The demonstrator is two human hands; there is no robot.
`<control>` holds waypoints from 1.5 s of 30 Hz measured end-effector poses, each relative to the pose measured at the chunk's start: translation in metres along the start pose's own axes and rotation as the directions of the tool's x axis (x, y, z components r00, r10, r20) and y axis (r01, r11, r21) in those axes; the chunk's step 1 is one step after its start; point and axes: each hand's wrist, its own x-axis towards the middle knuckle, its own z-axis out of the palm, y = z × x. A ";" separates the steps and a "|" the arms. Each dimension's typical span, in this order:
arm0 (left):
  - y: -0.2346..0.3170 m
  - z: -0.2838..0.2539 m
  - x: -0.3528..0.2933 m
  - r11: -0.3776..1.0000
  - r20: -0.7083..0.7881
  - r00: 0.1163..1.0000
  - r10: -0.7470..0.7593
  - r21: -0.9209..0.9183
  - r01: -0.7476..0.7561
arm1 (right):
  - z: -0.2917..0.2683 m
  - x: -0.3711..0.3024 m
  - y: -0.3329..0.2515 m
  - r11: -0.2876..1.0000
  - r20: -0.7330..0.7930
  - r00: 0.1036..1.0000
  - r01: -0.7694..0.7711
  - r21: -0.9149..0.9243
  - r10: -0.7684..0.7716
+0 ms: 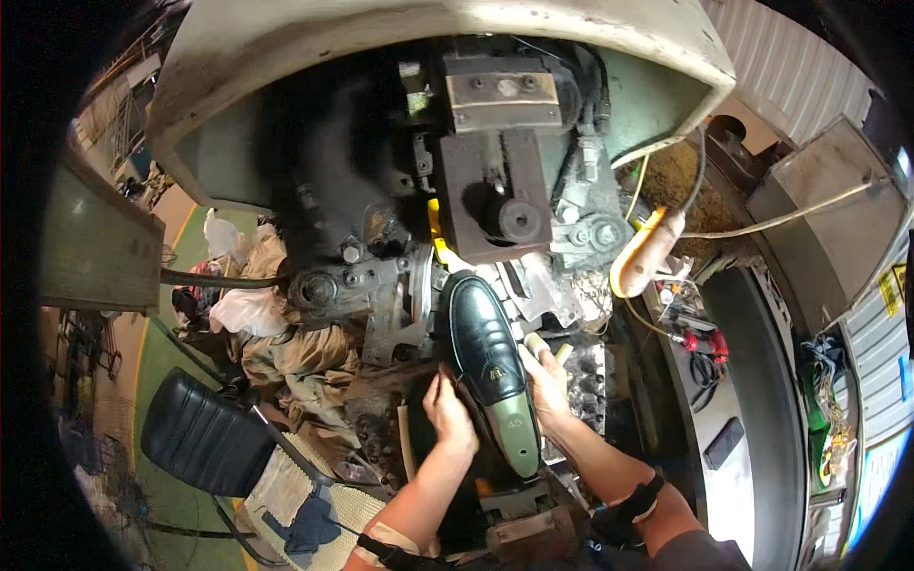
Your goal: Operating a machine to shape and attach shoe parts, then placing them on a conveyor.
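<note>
Both hands, left hand (449,414) and right hand (546,381), grasp a black shoe (484,344), steadying its toe against the machine (495,190).

- One view only, from a fisheye camera on the person's head, looking steeply down and forward.
- It sits close above the glossy black leather shoe (483,343) and the dark greasy metal machine (457,190).
- Straight edges bend toward the dark rim.
</note>
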 end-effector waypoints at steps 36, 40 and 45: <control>0.067 -0.118 -0.074 0.751 0.251 0.933 0.258 0.556 -0.357 | -0.073 -0.062 -0.042 0.616 0.310 0.933 0.137 -0.776 0.183; 0.058 -0.014 -0.114 0.690 0.487 0.825 0.287 0.493 -0.531 | -0.089 -0.096 -0.074 -0.150 0.565 0.821 0.550 -0.821 -0.083; 0.005 0.038 -0.108 0.258 0.535 0.673 0.512 0.651 -0.714 | -0.126 -0.079 -0.048 -0.311 0.515 0.856 0.503 -0.807 0.047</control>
